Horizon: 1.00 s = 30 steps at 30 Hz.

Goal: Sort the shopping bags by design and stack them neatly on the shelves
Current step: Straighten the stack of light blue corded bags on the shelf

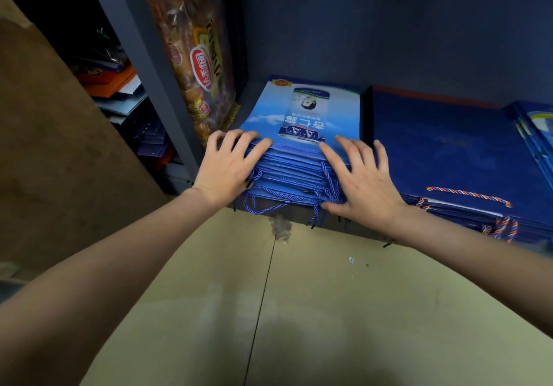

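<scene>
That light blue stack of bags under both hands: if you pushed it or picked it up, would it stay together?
The light blue stack would probably slide apart: its glossy flat bags already sit slightly staggered at the front edge. Lifted, it likely sags, since the bags look thin. The rope handles dangle over the shelf edge and could snag. Left hand and right hand press flat against it.

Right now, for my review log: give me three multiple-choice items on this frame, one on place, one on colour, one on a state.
1. The light blue stack lies where relative to the dark blue stack?
A left
B right
C on top
2. The dark stack's cord is:
A plain white
B multicoloured
C black
3. The left hand and right hand are:
A hanging idle
B gripping cords
C spread on the light stack's front edge
Key: A, the light stack sits further left; B, the cord shows mixed colours; C, straight fingers press its edge.
</scene>
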### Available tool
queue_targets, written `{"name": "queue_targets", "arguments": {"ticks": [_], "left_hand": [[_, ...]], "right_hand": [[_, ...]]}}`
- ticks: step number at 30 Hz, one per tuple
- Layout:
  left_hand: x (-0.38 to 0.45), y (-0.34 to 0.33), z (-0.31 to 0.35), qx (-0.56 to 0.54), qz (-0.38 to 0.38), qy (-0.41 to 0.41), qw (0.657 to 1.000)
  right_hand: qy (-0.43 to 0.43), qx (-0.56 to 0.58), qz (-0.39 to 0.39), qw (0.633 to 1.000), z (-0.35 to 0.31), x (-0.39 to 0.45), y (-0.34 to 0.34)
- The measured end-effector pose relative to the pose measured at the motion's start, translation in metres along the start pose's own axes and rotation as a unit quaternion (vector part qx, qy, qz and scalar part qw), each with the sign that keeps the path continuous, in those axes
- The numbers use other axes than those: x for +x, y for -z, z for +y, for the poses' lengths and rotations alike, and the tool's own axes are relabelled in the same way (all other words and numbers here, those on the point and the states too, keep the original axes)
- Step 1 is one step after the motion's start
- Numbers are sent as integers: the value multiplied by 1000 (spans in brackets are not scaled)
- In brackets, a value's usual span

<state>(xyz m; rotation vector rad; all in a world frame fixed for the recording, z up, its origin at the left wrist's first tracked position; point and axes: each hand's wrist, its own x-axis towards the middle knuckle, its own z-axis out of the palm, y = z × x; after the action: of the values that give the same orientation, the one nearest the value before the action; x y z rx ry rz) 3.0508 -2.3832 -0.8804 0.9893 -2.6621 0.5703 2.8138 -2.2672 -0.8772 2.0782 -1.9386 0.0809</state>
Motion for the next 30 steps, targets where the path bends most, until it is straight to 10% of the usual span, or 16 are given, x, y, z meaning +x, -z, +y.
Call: {"name": "queue_targets", "arguments": {"ticks": [5, 11, 23, 30], "left_hand": [[0, 6, -3, -61, -42, 22, 997], [-13, 16, 6, -253, -127, 262, 923], [-60, 29, 17, -260, -71, 271, 924], [-19, 7, 51, -354, -202, 508, 759]], "right_hand": [[-3, -2, -1, 1000, 7, 7, 7], [-20, 14, -46, 999, -5, 0, 3], [4, 29, -61, 998, -25, 20, 14], [0, -56, -68, 996, -28, 20, 9]]}}
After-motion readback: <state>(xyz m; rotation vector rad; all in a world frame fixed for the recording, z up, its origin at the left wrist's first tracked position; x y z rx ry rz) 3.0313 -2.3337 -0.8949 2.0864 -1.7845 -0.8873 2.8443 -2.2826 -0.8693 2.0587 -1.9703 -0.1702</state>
